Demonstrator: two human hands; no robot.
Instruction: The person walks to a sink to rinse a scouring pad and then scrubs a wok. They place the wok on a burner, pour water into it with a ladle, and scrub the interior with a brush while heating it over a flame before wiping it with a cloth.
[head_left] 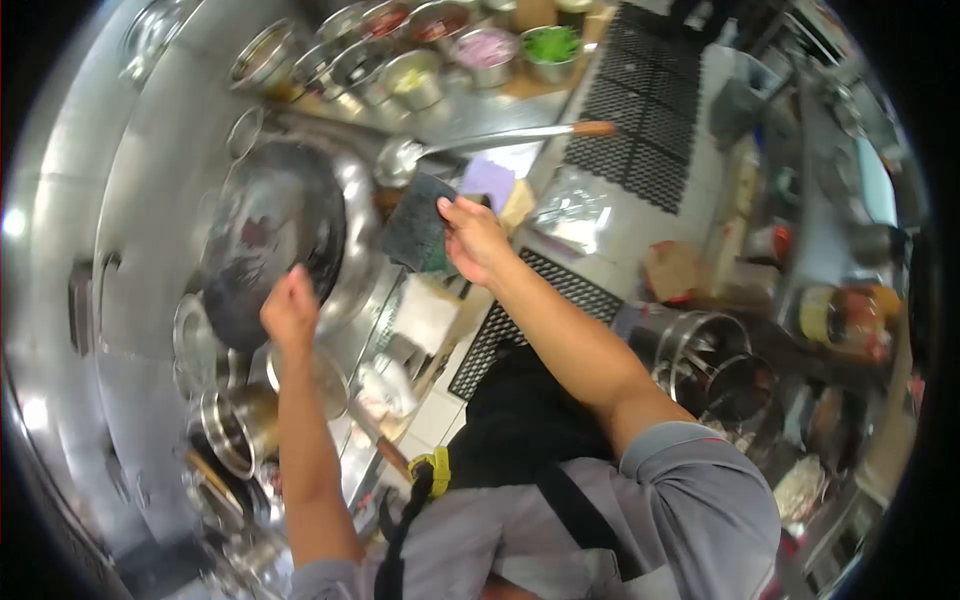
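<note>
My left hand (290,310) is closed in a fist at the lower rim of a dark wok (255,225) and appears to grip it. The exact grip point is hidden and a little blurred. The wok is tilted, its blackened face showing wet patches. To the right, my right hand (476,238) pinches a dark folded cloth (412,222), thumb on top. Just beyond the cloth lies a metal ladle (500,138) with a wooden handle end. A purple cloth (488,182) sits close to my right fingers.
Metal tubs of chopped greens (551,45), pink onion (485,48) and pale yellow bits (412,78) line the far counter. Black rubber mats (640,105) cover part of the floor. Pots (240,430) stand at lower left, more pots (710,345) at right. A white cloth (428,312) lies nearby.
</note>
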